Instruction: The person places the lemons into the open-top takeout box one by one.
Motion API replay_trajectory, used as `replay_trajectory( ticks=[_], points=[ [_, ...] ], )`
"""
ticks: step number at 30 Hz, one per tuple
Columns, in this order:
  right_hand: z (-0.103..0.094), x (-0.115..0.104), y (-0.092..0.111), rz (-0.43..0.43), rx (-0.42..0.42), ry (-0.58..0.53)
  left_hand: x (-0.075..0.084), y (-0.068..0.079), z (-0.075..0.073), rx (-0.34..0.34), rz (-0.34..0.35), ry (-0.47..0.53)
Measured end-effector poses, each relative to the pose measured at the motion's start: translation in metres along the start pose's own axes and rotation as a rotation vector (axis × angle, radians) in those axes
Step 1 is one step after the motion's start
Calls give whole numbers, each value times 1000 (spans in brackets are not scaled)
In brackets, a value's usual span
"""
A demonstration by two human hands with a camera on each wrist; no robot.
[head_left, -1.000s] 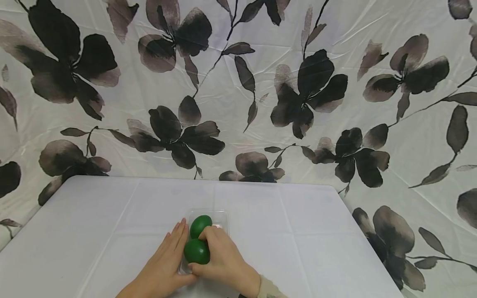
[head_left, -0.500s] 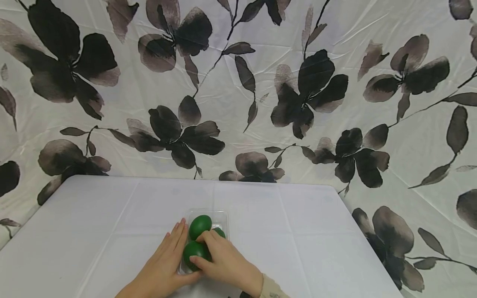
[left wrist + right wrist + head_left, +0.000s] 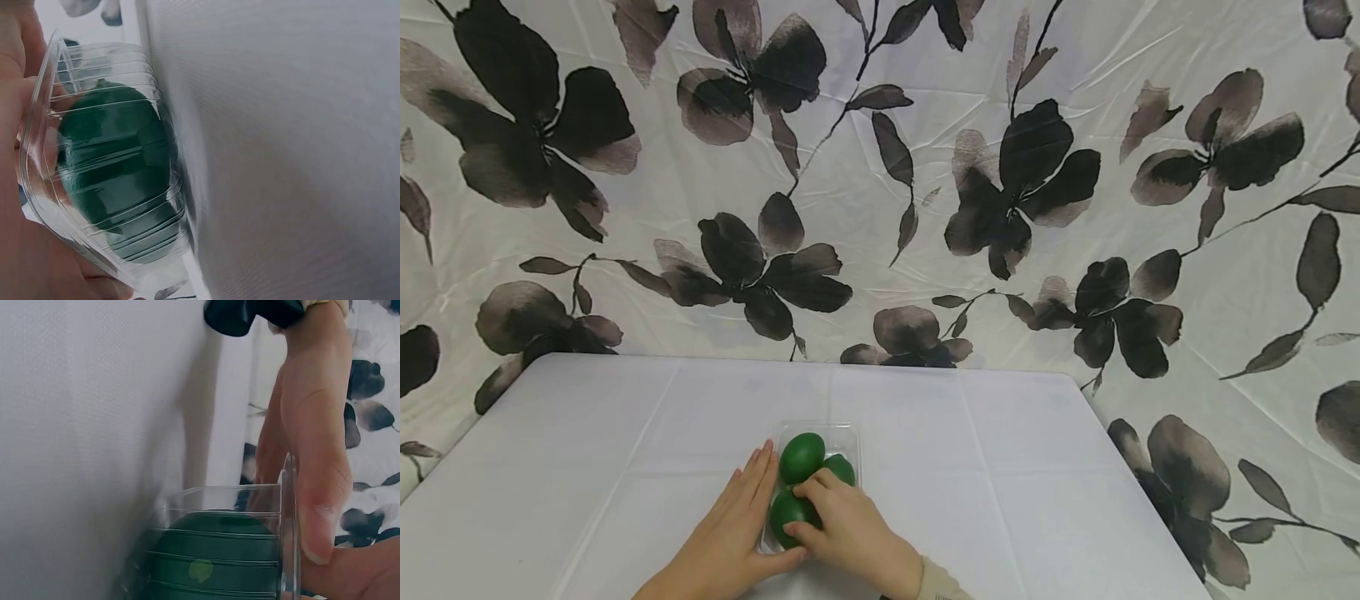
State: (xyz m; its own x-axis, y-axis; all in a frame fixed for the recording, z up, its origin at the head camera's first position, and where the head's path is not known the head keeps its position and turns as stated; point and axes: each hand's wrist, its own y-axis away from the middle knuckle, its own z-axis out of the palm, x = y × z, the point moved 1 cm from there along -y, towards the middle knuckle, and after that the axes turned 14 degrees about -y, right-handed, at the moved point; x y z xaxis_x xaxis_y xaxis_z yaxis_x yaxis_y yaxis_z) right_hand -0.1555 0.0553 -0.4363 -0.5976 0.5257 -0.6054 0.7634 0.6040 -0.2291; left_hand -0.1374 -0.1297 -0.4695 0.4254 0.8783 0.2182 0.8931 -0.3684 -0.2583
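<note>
A clear plastic container [image 3: 857, 433] stands on the table with 3 glossy, dark-green oval fruits in it; their exact kind is unclear. One fruit [image 3: 802, 458] lies at the far left, another [image 3: 840, 469] at the right, partly covered by my right hand. My right hand [image 3: 850, 521] grips the nearest fruit [image 3: 788, 515] between thumb and fingers, inside the container. Along the container's left side my left hand [image 3: 730, 525] rests with straight fingers, its thumb across the near side. Through the ribbed wall, the left wrist view shows green fruit [image 3: 115, 150]; the right wrist view shows a fruit [image 3: 212, 550] with a pale spot.
A white cloth covers the table [image 3: 962, 467]. Behind it hangs a white curtain [image 3: 880, 208] printed with dark flowers. A black object [image 3: 250, 312] sits by my right sleeve cuff.
The near fruit has shifted slightly lower in the container under my right hand's grip. My right fingers have drawn back a little, showing more of the right-hand fruit. My left hand stays put.
</note>
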Motion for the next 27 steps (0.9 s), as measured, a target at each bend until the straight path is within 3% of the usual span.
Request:
replay_trajectory(
  ticks=[19,27],
  points=[
    [1,-4,-3,52,-3,-30,-2,2,0,6,6,-16],
    [-10,-2,-7,50,19,-101,-1,1,-1,-5,-6,-15]
  ],
)
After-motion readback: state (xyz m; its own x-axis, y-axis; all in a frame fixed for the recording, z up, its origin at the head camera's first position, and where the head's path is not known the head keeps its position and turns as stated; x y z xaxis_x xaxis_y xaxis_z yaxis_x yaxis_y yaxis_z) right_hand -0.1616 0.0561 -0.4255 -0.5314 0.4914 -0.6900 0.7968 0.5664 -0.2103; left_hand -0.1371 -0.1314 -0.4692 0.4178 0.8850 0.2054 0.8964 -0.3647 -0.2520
